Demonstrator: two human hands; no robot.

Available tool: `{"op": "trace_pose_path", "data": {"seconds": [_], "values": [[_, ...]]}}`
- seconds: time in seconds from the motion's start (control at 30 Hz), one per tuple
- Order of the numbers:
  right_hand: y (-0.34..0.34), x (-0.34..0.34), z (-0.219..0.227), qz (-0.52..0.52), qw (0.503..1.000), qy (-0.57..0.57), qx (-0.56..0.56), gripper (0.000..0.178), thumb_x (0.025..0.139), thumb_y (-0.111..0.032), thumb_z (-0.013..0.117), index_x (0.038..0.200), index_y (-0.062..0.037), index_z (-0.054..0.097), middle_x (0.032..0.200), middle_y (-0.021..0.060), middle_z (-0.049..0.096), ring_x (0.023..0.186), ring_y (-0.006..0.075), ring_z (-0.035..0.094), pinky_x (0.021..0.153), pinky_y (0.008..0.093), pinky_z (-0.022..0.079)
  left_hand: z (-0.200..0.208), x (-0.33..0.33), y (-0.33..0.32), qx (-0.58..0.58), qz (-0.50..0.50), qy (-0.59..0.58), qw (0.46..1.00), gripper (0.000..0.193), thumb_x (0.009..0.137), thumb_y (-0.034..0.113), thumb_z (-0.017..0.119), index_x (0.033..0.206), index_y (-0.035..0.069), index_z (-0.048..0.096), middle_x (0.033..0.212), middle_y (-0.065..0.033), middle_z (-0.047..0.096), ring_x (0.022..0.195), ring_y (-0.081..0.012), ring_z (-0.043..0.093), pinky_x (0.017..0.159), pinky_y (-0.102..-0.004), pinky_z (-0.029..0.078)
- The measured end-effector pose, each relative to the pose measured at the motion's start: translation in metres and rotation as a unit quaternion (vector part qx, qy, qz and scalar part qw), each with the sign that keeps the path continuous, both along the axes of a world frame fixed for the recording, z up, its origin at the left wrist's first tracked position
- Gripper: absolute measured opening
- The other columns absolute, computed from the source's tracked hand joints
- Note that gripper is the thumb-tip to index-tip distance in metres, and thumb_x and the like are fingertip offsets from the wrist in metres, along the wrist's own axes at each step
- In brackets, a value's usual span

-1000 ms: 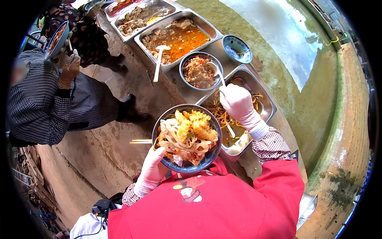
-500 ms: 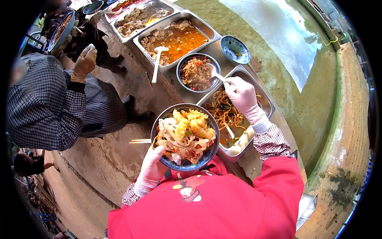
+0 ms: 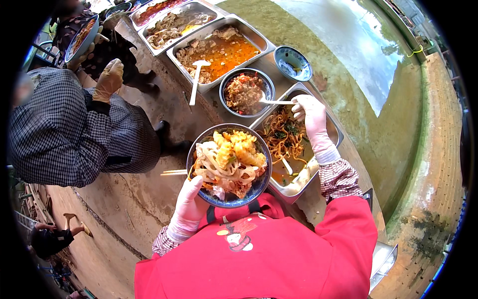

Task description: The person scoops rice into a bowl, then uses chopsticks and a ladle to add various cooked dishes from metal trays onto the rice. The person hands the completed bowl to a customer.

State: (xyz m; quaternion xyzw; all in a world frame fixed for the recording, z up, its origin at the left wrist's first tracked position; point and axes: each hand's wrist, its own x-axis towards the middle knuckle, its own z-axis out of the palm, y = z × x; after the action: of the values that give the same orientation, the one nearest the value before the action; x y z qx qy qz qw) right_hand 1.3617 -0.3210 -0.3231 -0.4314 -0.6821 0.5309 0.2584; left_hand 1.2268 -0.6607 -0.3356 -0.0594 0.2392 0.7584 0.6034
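My left hand (image 3: 189, 207), in a white glove, grips a blue-rimmed bowl (image 3: 249, 198) from its near left side. Sliced lotus root (image 3: 219, 162) and yellow crinkled pieces (image 3: 244, 149) fill it; a pair of chopsticks (image 3: 173, 173) pokes out to the left. Also gloved, my right hand (image 3: 313, 118) pinches the end of a white spoon (image 3: 280, 102). The spoon's head lies in minced food with red bits (image 3: 243, 94), inside a second bowl (image 3: 269, 85). Below my right wrist is a metal tray (image 3: 333, 130) holding noodles (image 3: 284, 132) and a white utensil (image 3: 287, 166).
Beyond stand a tray of orange broth (image 3: 264, 46) with a white ladle (image 3: 196, 82), further food trays (image 3: 215, 14), and a blue-patterned bowl (image 3: 294, 64). At left, a person in checked clothing (image 3: 55, 129) stands near another person holding a bowl (image 3: 82, 40). Wet concrete (image 3: 348, 65) lies to the right.
My right hand has shifted right and slightly down along the spoon, whose handle now points more sideways. The bowl in my left hand has moved slightly left and up.
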Motion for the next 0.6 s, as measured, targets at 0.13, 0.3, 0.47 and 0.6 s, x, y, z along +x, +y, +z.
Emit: {"op": "trace_pose_path", "data": {"seconds": [0.13, 0.3, 0.47, 0.6], "values": [[-0.011, -0.001, 0.007, 0.025, 0.999, -0.025, 0.031, 0.021, 0.093, -0.019, 0.056, 0.091, -0.0014, 0.066, 0.069, 0.0026, 0.064, 0.054, 0.0063, 0.056, 0.049, 0.0177, 0.042, 0.003, 0.002, 0.003, -0.001, 0.02, 0.013, 1.0, 0.059, 0.09, 0.024, 0.056, 0.142, 0.01, 0.032, 0.139, -0.0097, 0.043, 0.12, -0.0245, 0.047, 0.09, -0.0368, 0.047], [-0.017, -0.001, 0.002, 0.04, 0.998, -0.016, 0.047, 0.018, 0.09, -0.016, 0.06, 0.09, 0.001, 0.066, 0.068, 0.0045, 0.065, 0.053, 0.007, 0.058, 0.051, 0.0193, 0.046, 0.004, 0.005, 0.001, 0.001, 0.023, 0.007, 1.0, 0.058, 0.091, 0.024, 0.055, 0.142, 0.01, 0.032, 0.14, -0.0091, 0.042, 0.12, -0.0243, 0.047, 0.09, -0.0378, 0.047], [-0.017, 0.006, 0.017, 0.019, 0.999, 0.003, 0.05, 0.018, 0.092, -0.015, 0.057, 0.092, 0.0001, 0.066, 0.069, 0.0045, 0.065, 0.054, 0.0071, 0.058, 0.05, 0.0197, 0.046, 0.0, 0.004, -0.002, 0.018, 0.018, -0.026, 0.999, 0.055, 0.092, 0.022, 0.055, 0.142, 0.013, 0.034, 0.14, -0.0071, 0.043, 0.118, -0.0225, 0.048, 0.087, -0.0379, 0.048], [-0.028, 0.019, 0.035, 0.004, 0.998, 0.016, 0.063, 0.018, 0.093, -0.016, 0.057, 0.091, -0.0011, 0.067, 0.069, 0.0036, 0.065, 0.054, 0.0055, 0.056, 0.05, 0.0177, 0.043, 0.008, 0.005, 0.004, 0.024, 0.03, -0.004, 0.999, 0.057, 0.091, 0.024, 0.058, 0.14, 0.007, 0.034, 0.135, -0.01, 0.048, 0.119, -0.0228, 0.05, 0.09, -0.0365, 0.047]]}}
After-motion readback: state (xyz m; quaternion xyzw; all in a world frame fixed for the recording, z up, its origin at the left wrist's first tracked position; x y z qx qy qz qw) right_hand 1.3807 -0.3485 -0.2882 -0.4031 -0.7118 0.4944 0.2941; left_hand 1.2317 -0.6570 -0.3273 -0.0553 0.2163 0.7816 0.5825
